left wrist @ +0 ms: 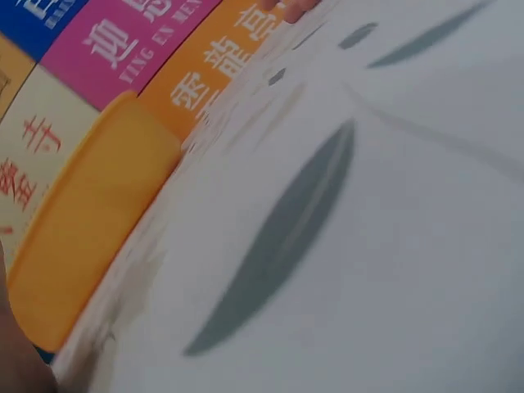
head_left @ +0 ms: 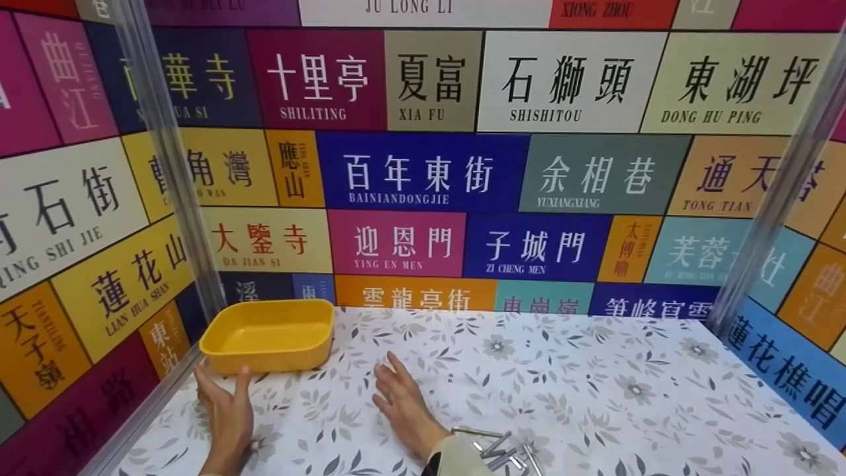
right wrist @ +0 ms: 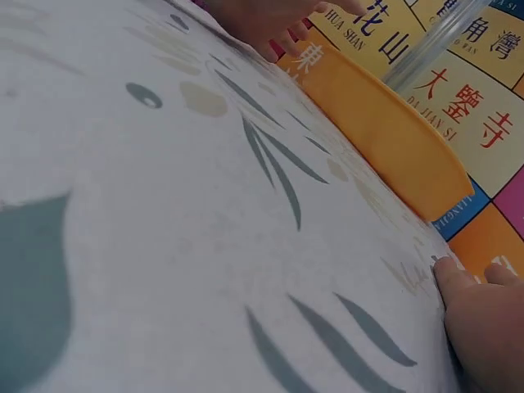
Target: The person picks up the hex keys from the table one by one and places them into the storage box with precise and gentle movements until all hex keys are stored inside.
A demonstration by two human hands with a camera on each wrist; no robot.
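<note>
So, a yellow plastic tub [head_left: 284, 360] is parked upright, open side up, at the back left of the table, right by the corner post [head_left: 205, 284]. The left hand [head_left: 230, 413] is held at the tub's near left corner, palm turned toward the right, with the thumb stuck up in front of the tub's lower edge and the fingers pointed forward along the left end. They're spread well apart from the thumb, nothing pinched between them. Whether the tub is actually being touched can't be told, even with the right wrist view, where the hand is seen just beside the tub's end.

The right hand [head_left: 403, 403] is held off to the right of the tub, clearly apart from it. It's angled forward and to the left, its fingers loosely extended, slightly bent and a bit fanned, nothing gripped. Whether it's resting on the cloth or held just above can't really be made out. A cream sleeve [head_left: 456, 456] is worn on that arm, and a little pile of thin metal rods [head_left: 505, 457] is left just beside it at the near edge of the view.

The table is covered with a white leaf-and-flower tablecloth [head_left: 562, 383], and the walls are plastered with colourful Chinese place-name panels [head_left: 423, 172].
</note>
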